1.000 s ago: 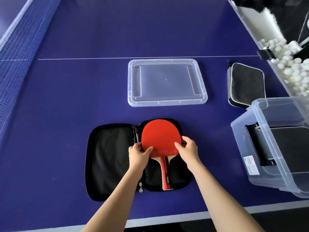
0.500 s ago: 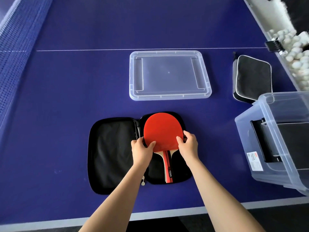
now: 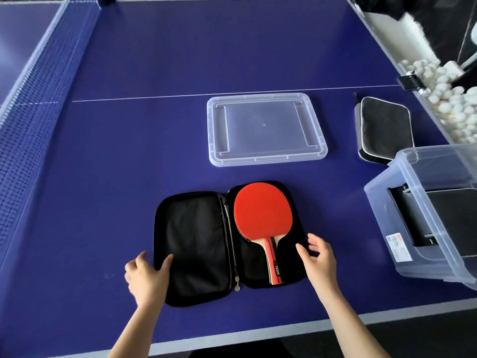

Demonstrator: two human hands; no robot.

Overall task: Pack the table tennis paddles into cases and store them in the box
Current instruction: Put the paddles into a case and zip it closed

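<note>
A red paddle [image 3: 262, 212] lies in the right half of an open black case [image 3: 196, 244] on the blue table, its handle pointing toward me. My left hand [image 3: 145, 276] is at the left flap's outer edge, thumb on the lining and fingers outside the rim. My right hand [image 3: 318, 258] hovers with relaxed fingers at the case's right edge, holding nothing. A clear storage box [image 3: 402, 223] stands at the right with a black case inside. Another zipped black case [image 3: 384, 129] lies behind the box.
The box's clear lid [image 3: 265, 129] lies flat beyond the open case. The net [image 3: 38, 104] runs along the left. A bin of several white balls [image 3: 454, 99] sits off the table's right edge. The table's near edge [image 3: 232, 334] is close to my arms.
Both hands have let go of the paddle, which now rests in the case. My left hand moved left to the flap's outer edge; my right hand moved to the case's right edge.
</note>
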